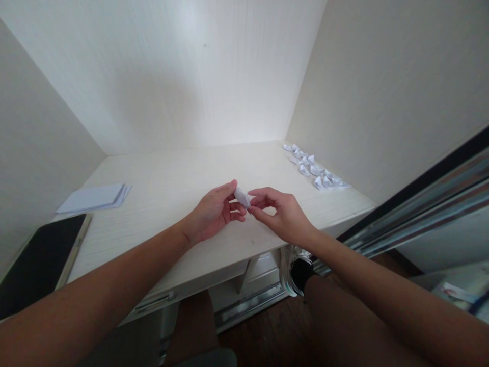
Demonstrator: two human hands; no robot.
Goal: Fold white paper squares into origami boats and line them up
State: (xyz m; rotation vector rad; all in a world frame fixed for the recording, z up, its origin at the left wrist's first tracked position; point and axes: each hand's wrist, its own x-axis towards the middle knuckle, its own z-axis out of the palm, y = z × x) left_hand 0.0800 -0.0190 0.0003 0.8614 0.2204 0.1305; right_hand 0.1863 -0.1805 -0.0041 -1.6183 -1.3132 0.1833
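My left hand (212, 213) and right hand (283, 211) are loosely curled, fingertips pinching a small folded white paper piece (242, 197) over the white tabletop (171, 176), with a bunch of folded white paper shapes (304, 170) seemingly done at right and flat white rectangular sheets (93, 197) unfolded at far left.

I watch through one head-worn camera, set above the near edge of the bench (183, 173) and looking forward and steeply down. The left hand (214, 211) and right hand (284, 211) sit at mid-frame, close to me; the forearms (114, 275) run in from the lower corners, nearer still. Ahead, my wide view reaches the pale back panel (183, 76) and a wall on either side. Along the bottom I see bare legs (340, 316) and the dark wooden floor (278, 331).
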